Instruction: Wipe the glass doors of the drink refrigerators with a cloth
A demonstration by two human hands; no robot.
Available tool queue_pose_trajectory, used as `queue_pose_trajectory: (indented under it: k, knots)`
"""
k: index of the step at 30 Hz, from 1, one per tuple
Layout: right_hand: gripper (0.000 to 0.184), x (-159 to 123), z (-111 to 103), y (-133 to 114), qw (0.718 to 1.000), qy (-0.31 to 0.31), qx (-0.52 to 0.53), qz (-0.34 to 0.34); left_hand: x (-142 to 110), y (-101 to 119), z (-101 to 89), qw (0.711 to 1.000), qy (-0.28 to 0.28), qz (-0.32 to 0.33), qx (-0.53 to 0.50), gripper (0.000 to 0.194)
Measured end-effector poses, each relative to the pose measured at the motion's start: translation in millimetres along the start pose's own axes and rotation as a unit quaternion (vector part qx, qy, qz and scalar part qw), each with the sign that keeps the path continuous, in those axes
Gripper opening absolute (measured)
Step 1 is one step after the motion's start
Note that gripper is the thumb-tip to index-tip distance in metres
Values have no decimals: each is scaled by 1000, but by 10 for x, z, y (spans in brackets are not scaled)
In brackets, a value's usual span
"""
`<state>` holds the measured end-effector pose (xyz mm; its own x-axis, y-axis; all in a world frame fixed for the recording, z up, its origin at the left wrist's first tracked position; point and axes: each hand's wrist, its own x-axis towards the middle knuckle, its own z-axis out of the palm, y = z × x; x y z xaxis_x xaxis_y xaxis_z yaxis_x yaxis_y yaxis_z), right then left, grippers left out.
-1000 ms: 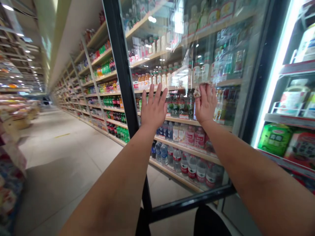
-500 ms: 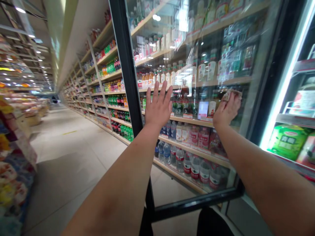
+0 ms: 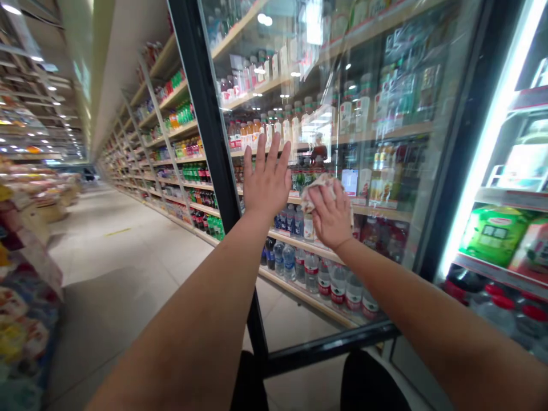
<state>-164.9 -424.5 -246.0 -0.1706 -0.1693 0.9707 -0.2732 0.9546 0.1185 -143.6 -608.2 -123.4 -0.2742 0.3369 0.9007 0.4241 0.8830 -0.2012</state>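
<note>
Fingers spread, my left hand lies flat against the glass door near its black left frame. My right hand presses a crumpled, pale patterned cloth onto the pane, to the right of my left hand. Part of the cloth is hidden under the fingers. The door stands open at an angle, its black bottom rail above the floor by my legs. Shelves of bottled drinks show through and in the glass, mixed with bright reflections.
On the right is a lit cooler with a green package and red-capped bottles below. Long drink shelves run down the left side beside a tiled aisle. Packaged goods stand at the far left.
My right hand has slid the cloth left and down across the glass, closer to my left hand. The left hand keeps its place on the pane. The view has shifted slightly.
</note>
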Motion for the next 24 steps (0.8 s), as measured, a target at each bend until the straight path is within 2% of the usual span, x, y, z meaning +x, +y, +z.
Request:
queue_pose_trajectory:
  k: [4, 9, 12, 14, 15, 16, 18, 21, 22, 24]
  knots:
    - [60, -429, 77, -286, 985, -57, 45, -158, 3, -6, 3, 1000, -3, 2, 13, 67]
    - [60, -843, 201, -439, 926, -113, 141, -331, 5, -8, -1, 999, -8, 0, 38, 75]
    - [62, -781, 221, -359, 884, -129, 184, -411, 3, -13, -4, 999, -9, 8, 42, 70]
    - [62, -589, 184, -218, 863, -133, 191, -448, 2, -18, -3, 999, -10, 12, 42, 71]
    - [63, -462, 148, -124, 862, -135, 185, -453, 1, -20, -2, 999, -11, 12, 43, 75]
    - [63, -323, 102, -18, 870, -137, 172, -441, 0, -21, -2, 999, -13, 11, 44, 79]
    - [64, -33, -13, 221, 913, -133, 127, -364, 0, -19, -1, 999, -16, 10, 46, 82]
    - [59, 383, -195, 604, 982, -87, 53, -161, -1, -12, 2, 999, -11, 11, 48, 70]
    - [57, 516, -246, 725, 993, -63, 37, -91, -2, -10, 4, 999, -7, 12, 49, 66]
    - [57, 775, -321, 935, 999, -11, 21, 26, -5, -8, 8, 998, 0, 13, 53, 63]
